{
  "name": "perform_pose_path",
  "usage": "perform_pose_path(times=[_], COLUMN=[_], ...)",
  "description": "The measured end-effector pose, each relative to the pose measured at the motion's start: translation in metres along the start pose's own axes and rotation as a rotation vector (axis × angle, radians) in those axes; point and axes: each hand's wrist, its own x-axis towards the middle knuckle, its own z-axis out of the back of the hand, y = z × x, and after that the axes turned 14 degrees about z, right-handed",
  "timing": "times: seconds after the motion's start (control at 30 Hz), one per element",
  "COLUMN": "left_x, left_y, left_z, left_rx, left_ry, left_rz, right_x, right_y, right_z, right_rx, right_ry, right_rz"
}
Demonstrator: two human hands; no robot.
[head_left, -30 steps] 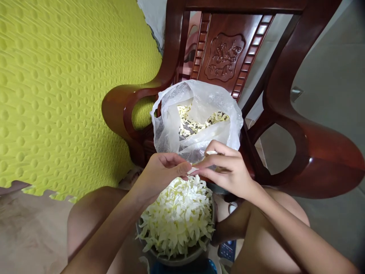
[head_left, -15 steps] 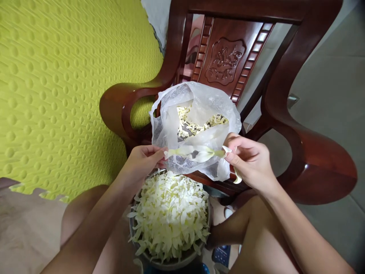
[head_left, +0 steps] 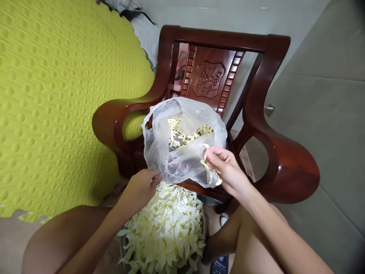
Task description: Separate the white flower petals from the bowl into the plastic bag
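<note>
Head cam, the only view: step in hand looks like sorting by hand, w/ the right hand (head_left: pixel 229 173) holding a few pale petals (head_left: pixel 211 172) off the near right edge of the plastic bag (head_left: pixel 182 163); its thumb & fingers are pinched together on them. Left hand (head_left: pixel 142 186) is at the bag's near edge, fingers bunched & curled; can't tell if they grip anything. Loose petals (head_left: pixel 176 139) lie inside the open bag on the wooden chair (head_left: pixel 296 171); the heap of white flowers (head_left: pixel 168 224) fills the bowl (head_left: pixel 122 245) b/w the person's legs, just below the hands.

Next move prob calls for keeping the pinch light, b/c petals look soft & a couple dangle; edges to watch = crumpled bag rim, front of the seat & bowl rim; armrests box in both sides, but there's open air above bag & bowl.
</note>
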Motion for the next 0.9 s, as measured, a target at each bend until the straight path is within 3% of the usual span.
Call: perform_pose_path(times=[0.1, 0.2, 0.27, 0.33, 0.5, 0.6, 0.7, 0.8, 0.9], left_x=[-0.012, -0.023, -0.026, -0.026, -0.021, -0.019, -0.016, -0.008, 0.002], left_y=[-0.013, -0.026, -0.032, -0.035, -0.04, -0.045, -0.047, -0.04, -0.027], left_z=[0.003, 0.002, -0.001, -0.006, -0.015, -0.019, -0.023, -0.022, -0.017], left_rx=[-0.254, -0.506, -0.569, -0.585, -0.656, -0.732, -0.705, -0.455, -0.241], left_ry=[0.055, 0.285, 0.364, 0.362, 0.46, 0.418, 0.278, 0.178, 0.216], left_rz=[-0.04, -0.033, -0.045, -0.038, 0.078, 0.124, 0.188, 0.168, 0.103], right_x=[-0.009, -0.013, -0.015, -0.019, -0.028, -0.026, -0.021, -0.016, -0.013], right_y=[-0.007, -0.011, -0.011, -0.011, -0.013, -0.016, -0.019, -0.022, -0.026], right_z=[-0.026, -0.045, -0.052, -0.056, -0.059, -0.061, -0.061, -0.058, -0.052], right_rx=[0.007, 0.086, 0.123, 0.125, 0.049, -0.076, -0.156, -0.103, 0.046], right_ry=[0.022, 0.049, 0.113, 0.165, 0.154, 0.216, 0.162, 0.035, -0.066], right_rz=[-0.029, -0.072, -0.078, -0.062, 0.004, 0.056, 0.113, 0.106, 0.04])
